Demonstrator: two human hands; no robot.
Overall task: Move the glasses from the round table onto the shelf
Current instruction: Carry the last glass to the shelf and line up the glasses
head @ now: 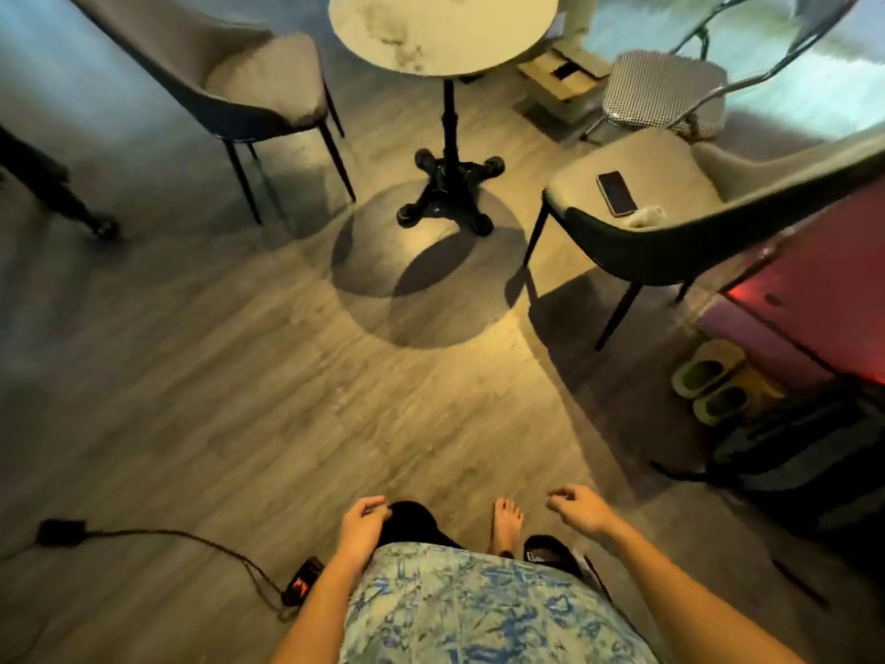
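The round table [445, 35] with a pale marbled top and a black pedestal stands ahead at the top centre; only its near part shows, and no glasses are visible on it. The shelf is out of view. My left hand [361, 522] hangs low near my waist, fingers loosely curled and holding nothing. My right hand [582, 508] hovers at the same height to the right, fingers loosely bent, also holding nothing. Both hands are far short of the table.
A grey chair [258, 83] stands left of the table. Another grey chair [637, 203] on the right carries a phone [616, 194]. A metal-framed chair [665, 88] and a cardboard box [560, 74] sit behind. A red cabinet [814, 299], green slippers [709, 381], a cable [191, 543].
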